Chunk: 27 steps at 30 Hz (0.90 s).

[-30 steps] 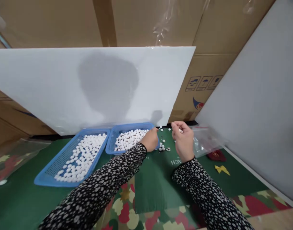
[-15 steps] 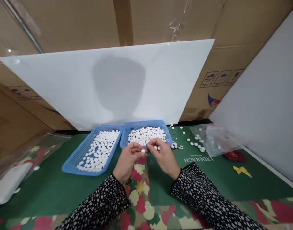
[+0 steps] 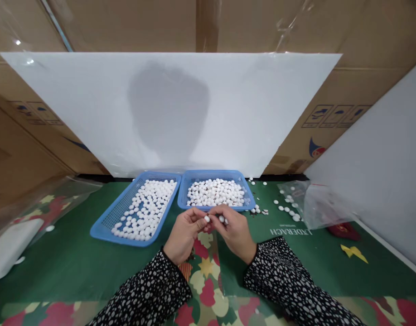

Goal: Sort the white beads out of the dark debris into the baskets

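My left hand [image 3: 185, 233] pinches a small round white button-like disc [image 3: 207, 218] between thumb and forefinger. Close against it, my right hand [image 3: 235, 231] is closed, with a couple of similar white discs [image 3: 222, 219] showing among its curled fingers. The fingertips of both hands meet just in front of a blue plastic basket [image 3: 250, 199] heaped with white discs. To its left stands a second blue basket [image 3: 98, 233], angled, with white discs spread over its mesh bottom. Whether a thread or anything else thin lies between my fingertips, I cannot tell.
Loose white discs [image 3: 287, 209] lie on the green table covering [image 3: 262, 271] at right, beside a clear plastic bag [image 3: 318, 206], a dark red item [image 3: 344, 230] and a yellow scrap [image 3: 354, 253]. A white object [image 3: 14, 249] lies at left. A white board [image 3: 242, 113] leans behind.
My view has shifted and levelled slightly. My hands have drawn closer, fingertips now touching around the disc, and sit a little lower in front of the basket. The baskets look unchanged.
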{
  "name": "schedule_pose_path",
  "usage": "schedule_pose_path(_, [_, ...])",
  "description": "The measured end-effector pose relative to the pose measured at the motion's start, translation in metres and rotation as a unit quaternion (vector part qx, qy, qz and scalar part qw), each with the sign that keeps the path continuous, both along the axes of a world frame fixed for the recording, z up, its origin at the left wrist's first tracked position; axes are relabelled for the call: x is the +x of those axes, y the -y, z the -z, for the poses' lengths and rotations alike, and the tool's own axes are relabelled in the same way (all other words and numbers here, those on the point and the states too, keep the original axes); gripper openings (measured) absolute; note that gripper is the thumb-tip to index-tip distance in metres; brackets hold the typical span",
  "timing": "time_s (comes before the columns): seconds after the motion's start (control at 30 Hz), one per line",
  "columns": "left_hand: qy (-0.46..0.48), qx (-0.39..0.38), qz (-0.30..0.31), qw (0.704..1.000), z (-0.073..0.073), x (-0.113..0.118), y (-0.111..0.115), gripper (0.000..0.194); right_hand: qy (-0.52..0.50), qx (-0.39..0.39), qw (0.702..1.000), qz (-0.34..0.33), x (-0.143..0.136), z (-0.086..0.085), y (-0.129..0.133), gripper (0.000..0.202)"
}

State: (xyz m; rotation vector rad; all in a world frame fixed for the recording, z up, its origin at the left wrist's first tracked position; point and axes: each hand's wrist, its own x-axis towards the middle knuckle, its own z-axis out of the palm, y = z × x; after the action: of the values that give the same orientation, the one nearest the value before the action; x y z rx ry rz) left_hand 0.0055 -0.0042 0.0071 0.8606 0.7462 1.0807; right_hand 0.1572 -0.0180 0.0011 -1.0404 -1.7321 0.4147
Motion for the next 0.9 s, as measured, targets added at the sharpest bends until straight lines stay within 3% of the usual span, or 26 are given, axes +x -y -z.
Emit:
schedule_pose_path(0.37, [-0.004, -0.005, -0.05, 0.999, 0.001, 0.001, 0.001, 0.023, -0.031, 0.023, 0.996, -0.082, 0.001, 0.002, 0.0, 0.016])
schedule_pose_path(0.5, [-0.01, -0.006, -0.054, 0.999, 0.003, 0.001, 0.002, 0.027, -0.039, -0.001, 0.994, -0.104, -0.001, 0.004, 0.0, 0.012])
schedule_pose_path(0.6, [-0.056, -0.006, -0.027, 0.998, -0.006, -0.002, 0.003, 0.029, -0.047, -0.054, 0.993, -0.089, -0.003, -0.002, -0.002, 0.008])
schedule_pose_path(0.7, [-0.174, 0.048, 0.014, 0.983, -0.026, -0.021, 0.001, 0.031, -0.04, -0.1, 0.991, -0.079, -0.005, -0.013, -0.015, 0.003])
schedule_pose_path(0.77, [-0.316, 0.13, 0.003, 0.94, -0.04, -0.048, -0.006, 0.029, -0.023, -0.098, 0.992, -0.08, -0.003, -0.02, -0.033, 0.007])
schedule_pose_path(0.8, [-0.41, 0.175, -0.024, 0.895, -0.045, -0.065, -0.011, 0.025, -0.006, -0.091, 0.993, -0.075, 0.0, -0.021, -0.044, 0.009])
schedule_pose_path(0.9, [-0.675, 0.222, -0.028, 0.703, -0.049, -0.12, -0.03, 0.028, 0.12, -0.071, 0.989, -0.052, 0.008, -0.02, -0.08, 0.008])
